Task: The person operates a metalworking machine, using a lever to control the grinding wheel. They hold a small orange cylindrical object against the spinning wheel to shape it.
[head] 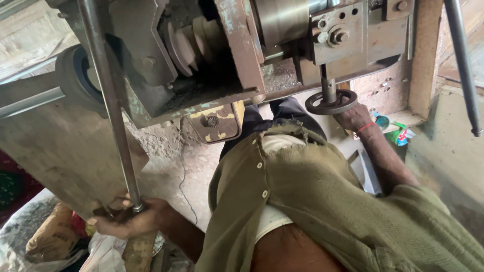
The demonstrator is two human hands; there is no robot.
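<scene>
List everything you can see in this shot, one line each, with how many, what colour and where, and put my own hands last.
Machine frame: one, rusty grey metal with flaking pale paint, across the top.
Stepped pulley: one, pale, inside the frame, top centre.
Handwheel: one, dark metal, under the frame, right of centre.
Long rod: one, grey steel, slanting from top left down to the lower left.
Second rod: one, grey, far right edge.
Sacks: several, tan and white, bottom left.
Wire: one, blue, on the floor, centre.
Cardigan: one, olive green, worn, lower centre.
Left hand: gripping the long rod's lower end.
Right hand: on the handwheel, red band at the wrist.
</scene>
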